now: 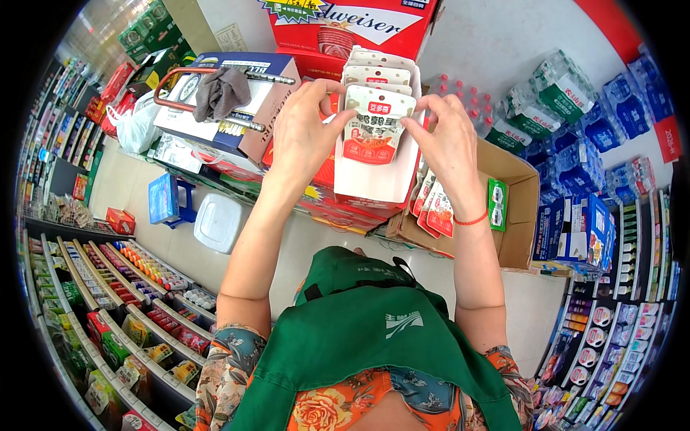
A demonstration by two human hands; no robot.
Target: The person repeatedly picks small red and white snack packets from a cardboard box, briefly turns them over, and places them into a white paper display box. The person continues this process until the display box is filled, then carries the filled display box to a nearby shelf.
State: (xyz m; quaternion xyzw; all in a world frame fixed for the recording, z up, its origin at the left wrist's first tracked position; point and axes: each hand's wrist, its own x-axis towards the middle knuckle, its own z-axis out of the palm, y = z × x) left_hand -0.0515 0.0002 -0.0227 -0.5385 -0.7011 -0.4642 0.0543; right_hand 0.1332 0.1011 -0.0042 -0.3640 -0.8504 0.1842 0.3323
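Between my two hands is a white and red snack pouch with a hang hole, upright at the front of a row of similar pouches in a white display box. My left hand pinches its left edge with thumb and finger. At its right edge, my right hand pinches with thumb and finger. Below my right hand, more red and white pouches and a green packet lie in an open cardboard carton.
Red beer cartons stand behind the display box. To the left, a grey cloth lies over a metal handle on a carton. A blue stool is on the floor. Stocked shelves curve along both sides; wrapped bottle packs stand at right.
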